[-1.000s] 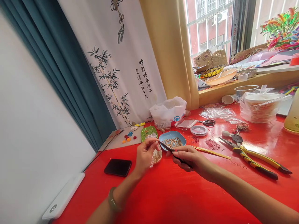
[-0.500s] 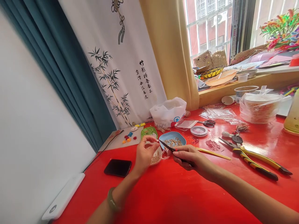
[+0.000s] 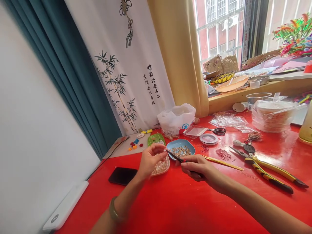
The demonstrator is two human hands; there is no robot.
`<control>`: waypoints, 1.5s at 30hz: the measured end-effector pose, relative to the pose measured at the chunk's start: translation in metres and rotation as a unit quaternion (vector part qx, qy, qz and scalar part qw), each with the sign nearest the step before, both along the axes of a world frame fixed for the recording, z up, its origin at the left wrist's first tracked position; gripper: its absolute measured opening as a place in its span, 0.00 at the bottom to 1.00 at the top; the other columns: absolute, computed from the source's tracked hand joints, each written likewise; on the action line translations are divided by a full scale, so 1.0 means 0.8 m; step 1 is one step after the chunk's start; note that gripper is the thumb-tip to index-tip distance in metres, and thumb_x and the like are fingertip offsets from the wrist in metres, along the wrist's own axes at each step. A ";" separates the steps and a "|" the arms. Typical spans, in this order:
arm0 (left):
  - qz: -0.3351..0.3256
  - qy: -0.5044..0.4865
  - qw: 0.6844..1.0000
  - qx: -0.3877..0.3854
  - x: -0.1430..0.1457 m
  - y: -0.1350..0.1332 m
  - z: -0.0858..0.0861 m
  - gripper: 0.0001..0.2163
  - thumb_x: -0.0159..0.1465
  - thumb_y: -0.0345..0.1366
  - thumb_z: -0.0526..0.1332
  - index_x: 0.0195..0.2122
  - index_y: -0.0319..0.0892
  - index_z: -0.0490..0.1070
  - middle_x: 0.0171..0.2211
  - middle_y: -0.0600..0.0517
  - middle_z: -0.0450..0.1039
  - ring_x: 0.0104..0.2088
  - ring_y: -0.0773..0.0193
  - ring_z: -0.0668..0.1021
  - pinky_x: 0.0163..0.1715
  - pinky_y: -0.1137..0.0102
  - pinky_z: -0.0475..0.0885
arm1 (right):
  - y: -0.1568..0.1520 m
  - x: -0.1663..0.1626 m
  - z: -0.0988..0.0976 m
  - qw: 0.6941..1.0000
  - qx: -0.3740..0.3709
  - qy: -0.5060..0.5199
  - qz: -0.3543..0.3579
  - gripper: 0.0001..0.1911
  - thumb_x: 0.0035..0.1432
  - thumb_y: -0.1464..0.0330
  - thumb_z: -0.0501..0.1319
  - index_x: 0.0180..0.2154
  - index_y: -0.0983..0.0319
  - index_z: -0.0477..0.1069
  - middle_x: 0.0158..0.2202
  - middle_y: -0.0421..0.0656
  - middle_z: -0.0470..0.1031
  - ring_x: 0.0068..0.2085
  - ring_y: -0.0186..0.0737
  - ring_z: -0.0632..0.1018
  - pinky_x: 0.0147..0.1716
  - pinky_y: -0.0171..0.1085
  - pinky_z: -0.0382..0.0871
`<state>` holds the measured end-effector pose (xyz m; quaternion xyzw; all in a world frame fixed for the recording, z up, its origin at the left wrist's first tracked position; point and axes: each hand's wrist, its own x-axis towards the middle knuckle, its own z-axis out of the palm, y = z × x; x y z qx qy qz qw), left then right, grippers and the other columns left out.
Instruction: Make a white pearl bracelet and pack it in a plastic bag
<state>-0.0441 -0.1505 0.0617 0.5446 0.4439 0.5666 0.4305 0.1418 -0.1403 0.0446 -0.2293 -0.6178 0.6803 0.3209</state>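
Right hand (image 3: pixel 197 167) grips a slim dark pair of tweezers (image 3: pixel 175 156), tips pointing left over the near rim of the blue shallow plastic dish (image 3: pixel 192 148) of small gold beads. Left hand (image 3: pixel 150 160) hovers just left of that dish, thumb and forefinger pinched together on something tiny (too small to make out, perhaps a bead). Below it, touching the blue dish's left side, sits a pale round dish (image 3: pixel 162 169) of beads on the glossy red counter (image 3: pixel 185 208). A black phone (image 3: pixel 122 175) lies farther left.
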 end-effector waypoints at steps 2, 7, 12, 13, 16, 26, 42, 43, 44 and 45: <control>-0.004 -0.012 1.000 0.001 0.000 -0.001 0.000 0.10 0.46 0.34 0.66 0.29 0.38 0.69 0.33 0.48 0.76 0.32 0.65 0.75 0.29 0.74 0.68 | 0.000 0.000 0.001 1.000 0.001 -0.002 0.000 0.15 0.48 0.61 0.59 0.21 0.64 0.59 0.17 0.33 0.52 0.17 0.23 0.51 0.17 0.33 0.37; 0.002 0.017 1.000 0.014 -0.001 -0.001 0.000 0.09 0.47 0.36 0.66 0.27 0.36 0.71 0.39 0.43 0.74 0.40 0.58 0.75 0.36 0.68 0.69 | -0.001 0.000 0.002 1.000 -0.004 -0.004 0.003 0.15 0.47 0.61 0.59 0.21 0.64 0.59 0.17 0.33 0.51 0.17 0.23 0.50 0.17 0.33 0.36; 0.001 0.056 0.998 0.030 -0.004 0.001 -0.001 0.08 0.48 0.36 0.65 0.28 0.37 0.75 0.33 0.46 0.75 0.33 0.63 0.74 0.33 0.71 0.68 | -0.001 0.002 0.000 1.000 -0.003 0.002 0.010 0.13 0.49 0.62 0.59 0.23 0.65 0.62 0.17 0.33 0.52 0.18 0.24 0.50 0.17 0.33 0.36; 0.006 0.054 0.998 0.029 -0.005 0.002 -0.002 0.09 0.48 0.36 0.65 0.28 0.37 0.75 0.30 0.48 0.75 0.29 0.66 0.74 0.30 0.72 0.68 | -0.001 0.002 -0.001 1.000 -0.003 0.002 0.011 0.13 0.49 0.62 0.59 0.23 0.65 0.62 0.17 0.33 0.51 0.18 0.23 0.50 0.17 0.33 0.36; 0.008 0.036 0.999 0.012 -0.006 0.003 -0.003 0.10 0.47 0.37 0.66 0.28 0.37 0.74 0.25 0.50 0.73 0.23 0.70 0.71 0.25 0.74 0.67 | 0.000 0.002 -0.001 1.000 -0.001 0.002 0.011 0.14 0.49 0.63 0.59 0.21 0.65 0.59 0.17 0.33 0.52 0.18 0.23 0.51 0.17 0.33 0.37; 0.056 0.131 0.984 0.103 -0.006 -0.002 0.004 0.07 0.48 0.36 0.65 0.27 0.39 0.74 0.30 0.49 0.71 0.30 0.67 0.71 0.26 0.75 0.67 | -0.002 0.002 0.004 1.000 -0.015 0.008 0.010 0.12 0.48 0.62 0.60 0.24 0.65 0.64 0.18 0.33 0.53 0.17 0.23 0.50 0.17 0.33 0.36; -0.026 0.021 0.997 -0.071 -0.006 -0.004 0.017 0.13 0.42 0.35 0.68 0.29 0.37 0.77 0.28 0.46 0.76 0.26 0.68 0.72 0.24 0.75 0.67 | -0.003 0.001 0.007 0.999 -0.036 0.016 0.020 0.12 0.46 0.63 0.60 0.25 0.65 0.64 0.17 0.33 0.53 0.17 0.24 0.49 0.18 0.33 0.35; -0.027 0.018 0.997 -0.070 -0.006 -0.004 0.017 0.13 0.42 0.36 0.68 0.30 0.37 0.77 0.29 0.46 0.76 0.26 0.68 0.72 0.24 0.75 0.67 | -0.003 0.001 0.007 0.999 -0.037 0.015 0.020 0.11 0.46 0.63 0.60 0.25 0.65 0.64 0.17 0.33 0.53 0.17 0.24 0.49 0.18 0.33 0.35; -0.025 0.015 0.997 -0.070 -0.007 -0.004 0.016 0.13 0.42 0.36 0.68 0.30 0.37 0.77 0.29 0.46 0.76 0.26 0.68 0.72 0.24 0.75 0.68 | -0.003 0.001 0.007 0.999 -0.039 0.014 0.021 0.11 0.46 0.63 0.60 0.25 0.65 0.64 0.17 0.33 0.53 0.17 0.24 0.49 0.18 0.33 0.35; -0.024 0.013 0.997 -0.069 -0.007 -0.004 0.016 0.13 0.42 0.36 0.68 0.30 0.37 0.77 0.29 0.46 0.76 0.25 0.68 0.72 0.23 0.75 0.68 | -0.003 0.001 0.006 0.999 -0.039 0.015 0.023 0.11 0.46 0.63 0.60 0.25 0.65 0.64 0.17 0.33 0.53 0.17 0.24 0.49 0.18 0.33 0.35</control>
